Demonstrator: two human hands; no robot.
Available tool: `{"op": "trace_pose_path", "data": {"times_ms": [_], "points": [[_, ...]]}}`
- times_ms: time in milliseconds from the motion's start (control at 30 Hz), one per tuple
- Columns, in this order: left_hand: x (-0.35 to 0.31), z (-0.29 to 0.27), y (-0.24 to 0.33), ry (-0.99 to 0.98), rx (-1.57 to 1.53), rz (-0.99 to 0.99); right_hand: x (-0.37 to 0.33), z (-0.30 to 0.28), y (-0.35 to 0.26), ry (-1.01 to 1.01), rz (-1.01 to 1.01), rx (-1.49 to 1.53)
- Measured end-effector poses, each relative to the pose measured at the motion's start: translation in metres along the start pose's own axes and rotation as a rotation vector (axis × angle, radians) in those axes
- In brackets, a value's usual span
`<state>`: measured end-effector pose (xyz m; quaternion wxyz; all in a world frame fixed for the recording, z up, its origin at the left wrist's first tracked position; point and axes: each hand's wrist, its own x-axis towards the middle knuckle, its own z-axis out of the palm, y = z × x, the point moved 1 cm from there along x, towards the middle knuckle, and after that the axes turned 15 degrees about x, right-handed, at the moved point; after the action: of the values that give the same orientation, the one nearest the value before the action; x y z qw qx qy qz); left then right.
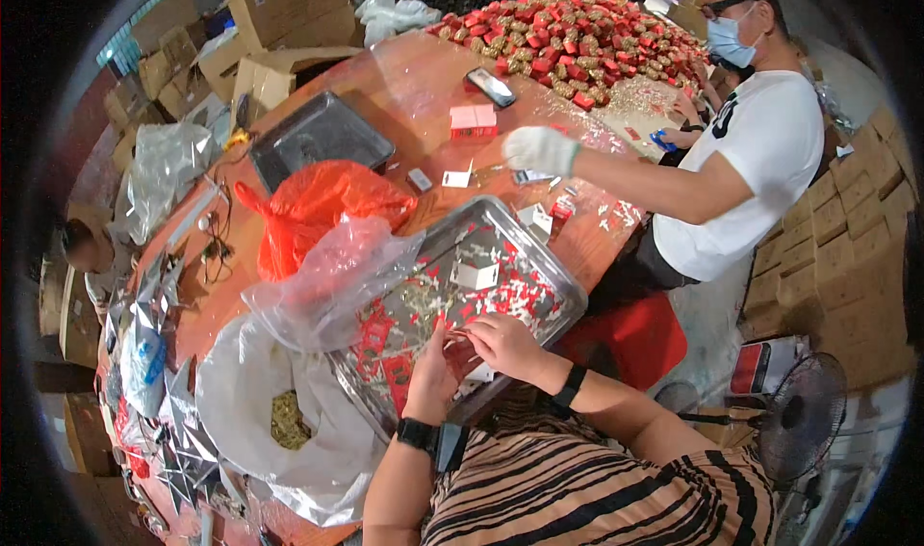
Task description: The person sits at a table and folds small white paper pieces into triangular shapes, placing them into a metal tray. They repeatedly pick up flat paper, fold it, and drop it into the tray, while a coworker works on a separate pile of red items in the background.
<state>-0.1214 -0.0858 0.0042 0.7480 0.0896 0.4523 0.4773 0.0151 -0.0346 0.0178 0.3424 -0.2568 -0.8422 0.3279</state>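
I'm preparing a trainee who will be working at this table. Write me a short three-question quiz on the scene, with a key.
1. True or false: the person's left hand and right hand are both bare above the metal tray.
2. Which colour is the opaque plastic bag beside the black tray? A blue; B orange-red; C green.
3. Fill in: the nearest co-worker at the right of the picture has a ____ glove on the outstretched hand.

Key: 1 true; 2 B; 3 white.
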Motion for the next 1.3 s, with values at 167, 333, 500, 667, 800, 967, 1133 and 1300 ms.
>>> {"op": "trace_pose_path", "data": {"times_ms": [167, 333, 500, 667, 800, 967, 1133, 1300], "points": [[0.000, 0.015, 0.006, 0.149, 0.483, 0.154, 0.003, -0.033, 0.013, 0.087, 0.418, 0.431], [0.023, 0.042, -0.001, 0.137, 0.624, 0.257, -0.006, -0.051, 0.047, 0.065, 0.628, 0.938], [0.048, 0.059, -0.008, 0.115, 0.677, 0.226, -0.013, -0.110, 0.097, 0.103, 0.722, 0.890], [0.057, 0.032, -0.003, 0.271, 0.849, 0.303, -0.034, -0.176, 0.217, 0.300, 0.859, 0.915], [0.040, -0.008, -0.007, 0.325, 1.303, 0.348, -0.030, -0.195, 0.251, 0.573, 0.975, 0.864], [0.007, -0.005, -0.020, 0.345, 1.969, 0.465, -0.034, -0.167, 0.244, 0.636, 0.283, -0.164], [0.010, 0.006, -0.031, 0.477, 2.288, 0.509, 0.022, -0.101, 0.157, 0.029, 0.262, 0.365], [0.002, 0.006, -0.030, 0.508, 2.224, 0.558, 0.073, -0.026, 0.120, -0.366, 0.264, 0.031]]}}
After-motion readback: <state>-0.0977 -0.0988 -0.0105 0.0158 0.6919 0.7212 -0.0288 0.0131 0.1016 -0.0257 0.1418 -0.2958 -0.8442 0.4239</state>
